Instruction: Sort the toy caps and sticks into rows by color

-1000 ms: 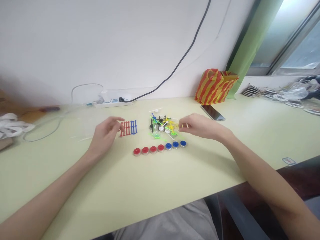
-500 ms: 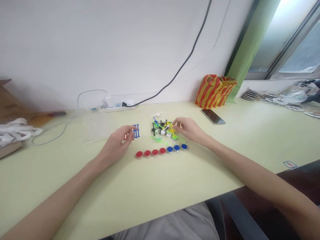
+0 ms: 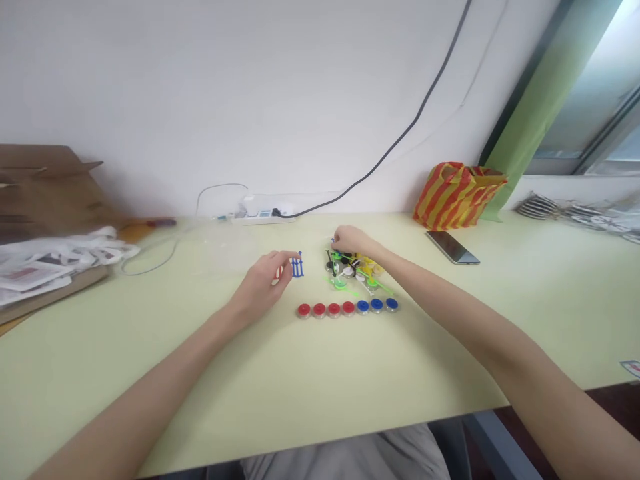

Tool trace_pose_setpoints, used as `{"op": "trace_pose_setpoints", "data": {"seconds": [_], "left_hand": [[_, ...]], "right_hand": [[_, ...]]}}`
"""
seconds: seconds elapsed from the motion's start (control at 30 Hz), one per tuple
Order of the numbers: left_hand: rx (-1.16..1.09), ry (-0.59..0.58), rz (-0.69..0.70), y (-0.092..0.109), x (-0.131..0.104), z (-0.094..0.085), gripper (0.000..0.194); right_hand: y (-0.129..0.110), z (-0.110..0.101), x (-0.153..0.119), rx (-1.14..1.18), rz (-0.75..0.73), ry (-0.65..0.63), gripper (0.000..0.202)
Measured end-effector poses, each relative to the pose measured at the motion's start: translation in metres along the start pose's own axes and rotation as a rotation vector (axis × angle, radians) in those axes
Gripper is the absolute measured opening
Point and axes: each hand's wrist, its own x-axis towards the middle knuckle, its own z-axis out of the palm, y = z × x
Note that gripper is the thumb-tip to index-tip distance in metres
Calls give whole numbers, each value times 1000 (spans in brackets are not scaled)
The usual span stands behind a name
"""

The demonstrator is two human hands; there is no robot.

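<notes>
Blue arrow-tipped sticks lie parallel beside partly hidden red sticks; to their right, multicoloured pieces sprawl in a jumbled heap; nearer, four red-topped discs and three blue-topped discs form one line

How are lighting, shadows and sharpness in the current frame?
Head view: the window looks pale and bright; head view: soft shadow on the table beside the right forearm; head view: cardboard box blurred at far left; head view: fine parts in the coloured pile look soft.
</notes>
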Motion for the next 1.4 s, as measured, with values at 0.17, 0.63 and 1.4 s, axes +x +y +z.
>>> {"op": "trace_pose_setpoints", "data": {"seconds": [0.17,0.63,1.4], "left_hand": [[-30,-33,23,1,0,4,30],[-335,161,-208,7,9,-3,45],[-708,28,-302,-8,11,-9,42]], "right_hand": [[13,-5,4,101,-51,33,23],[-56,-22,-36,1070,-455,-100,20],[-77,-4,-53,1355,-559,-497,28]]}}
